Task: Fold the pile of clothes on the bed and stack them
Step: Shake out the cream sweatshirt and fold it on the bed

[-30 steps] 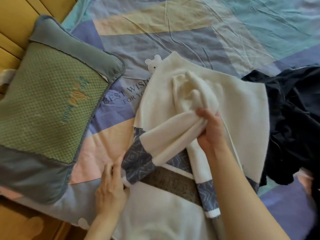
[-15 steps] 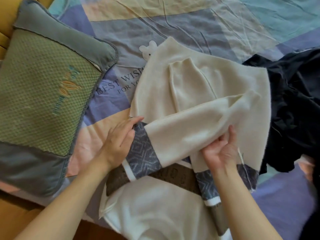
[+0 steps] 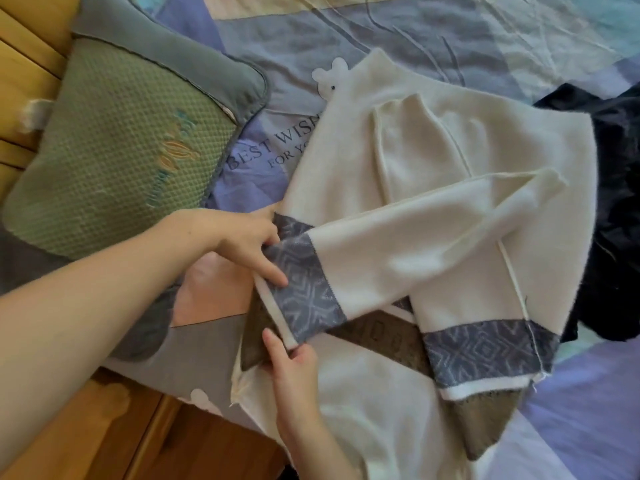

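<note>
Patchwork bedding in lilac, grey and peach covers the bed [image 3: 433,36], with a wooden frame showing along the left edge. Furthest left lies a green and grey pillow [image 3: 114,150], clear of the work. Next comes the left hand [image 3: 242,237], its fingers curled onto the blue patterned cuff [image 3: 301,289] of the cream sweater [image 3: 415,133], pressing the sleeve end flat. Just below, the right hand [image 3: 294,372] pinches the white ribbed edge of that same cuff between thumb and fingers. The sweater lies spread on the bed in the middle, one sleeve laid across its body and the other pointing down toward the hem.

Judging by this, the sleeves are being squared up, an early stage of folding one garment. The next move probably calls for bringing the body over on itself while keeping both sleeves from sliding out.

To the right, a dark heap of clothes [image 3: 616,202] waits unfolded, cut off by the frame; how many pieces it holds is unclear. No finished stack is visible.
</note>
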